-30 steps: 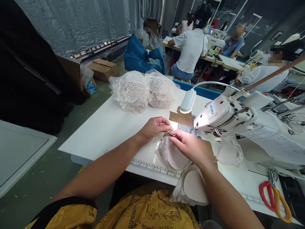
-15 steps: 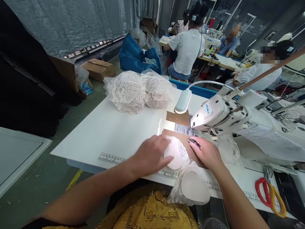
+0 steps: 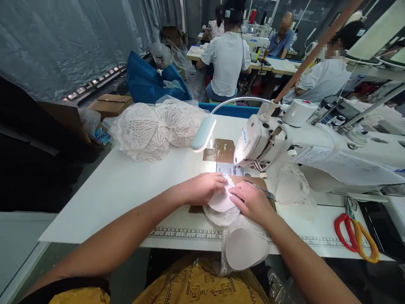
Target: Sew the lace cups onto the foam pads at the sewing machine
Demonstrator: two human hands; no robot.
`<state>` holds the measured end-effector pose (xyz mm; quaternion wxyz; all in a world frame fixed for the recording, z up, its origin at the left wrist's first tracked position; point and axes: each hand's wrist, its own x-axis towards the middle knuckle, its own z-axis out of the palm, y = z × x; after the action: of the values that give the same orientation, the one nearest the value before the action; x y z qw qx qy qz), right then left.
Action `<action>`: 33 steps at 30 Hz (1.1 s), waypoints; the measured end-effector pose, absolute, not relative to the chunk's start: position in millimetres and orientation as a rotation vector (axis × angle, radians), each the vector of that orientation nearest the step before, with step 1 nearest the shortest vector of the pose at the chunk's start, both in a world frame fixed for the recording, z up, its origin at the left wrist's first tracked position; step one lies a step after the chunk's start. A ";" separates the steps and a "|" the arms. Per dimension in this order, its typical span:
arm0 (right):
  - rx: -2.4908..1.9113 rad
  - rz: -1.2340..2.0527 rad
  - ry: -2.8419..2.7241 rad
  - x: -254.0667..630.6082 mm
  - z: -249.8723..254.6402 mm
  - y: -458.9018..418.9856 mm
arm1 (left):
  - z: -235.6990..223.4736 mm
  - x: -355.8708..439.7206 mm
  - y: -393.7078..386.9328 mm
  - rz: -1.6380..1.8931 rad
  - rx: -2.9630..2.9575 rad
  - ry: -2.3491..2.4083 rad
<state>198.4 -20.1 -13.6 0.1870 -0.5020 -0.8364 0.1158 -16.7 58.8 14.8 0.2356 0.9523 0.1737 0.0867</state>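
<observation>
In the head view a white padded bra cup [image 3: 220, 202] with lace trim lies on the table below the needle area. My left hand [image 3: 204, 188] grips its upper left side with curled fingers. From the right, my right hand [image 3: 251, 200] pinches the edge of the same cup. Slim metal tweezers [image 3: 267, 193] lie just behind my right hand, partly hidden by it. A second lace-edged cup [image 3: 247, 249] hangs over the table's front edge, near my lap. The sewing machine head [image 3: 255, 141] stands beyond my hands.
Bundled lace cups [image 3: 142, 131] sit at the back left. A lamp [image 3: 204, 133] hangs over the work. Another lace cup [image 3: 291, 185] lies under the machine arm. Red and orange scissors [image 3: 356, 236] and a black phone-like slab [image 3: 384, 228] lie at right. Co-workers sit beyond.
My right hand has left the tweezers on the table and moved left onto the cup. My left hand has closed on the cup, which has turned. The view has swung right.
</observation>
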 end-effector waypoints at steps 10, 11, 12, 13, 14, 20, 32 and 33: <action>-1.503 0.181 -2.189 203.3 -24.3 -14.4 | 9.1 11.7 48.5 0.180 2.769 0.762; -1.544 0.178 -2.174 204.0 -24.0 -13.8 | 8.6 12.2 51.9 0.162 2.780 0.742; -1.586 0.176 -2.163 204.6 -23.8 -13.4 | 8.2 12.3 55.1 0.149 2.788 0.730; -1.625 0.173 -2.159 204.9 -23.6 -13.1 | 8.0 12.1 57.9 0.137 2.795 0.724; -1.657 0.168 -2.165 204.8 -23.4 -12.8 | 7.8 11.8 60.0 0.123 2.801 0.721; -1.777 0.156 -2.243 200.6 -19.5 -10.7 | 5.9 9.5 65.3 0.025 2.840 0.704; -1.822 0.231 -2.191 197.9 -14.5 -9.1 | 9.4 8.3 74.6 -0.020 2.888 0.596; -1.819 0.238 -2.184 197.8 -14.2 -9.1 | 9.6 8.0 74.2 -0.028 2.892 0.592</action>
<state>197.8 -9.1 -14.2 0.1440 -0.6311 -0.7577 0.0825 8.0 74.2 9.6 0.0948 0.9752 0.1998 -0.0094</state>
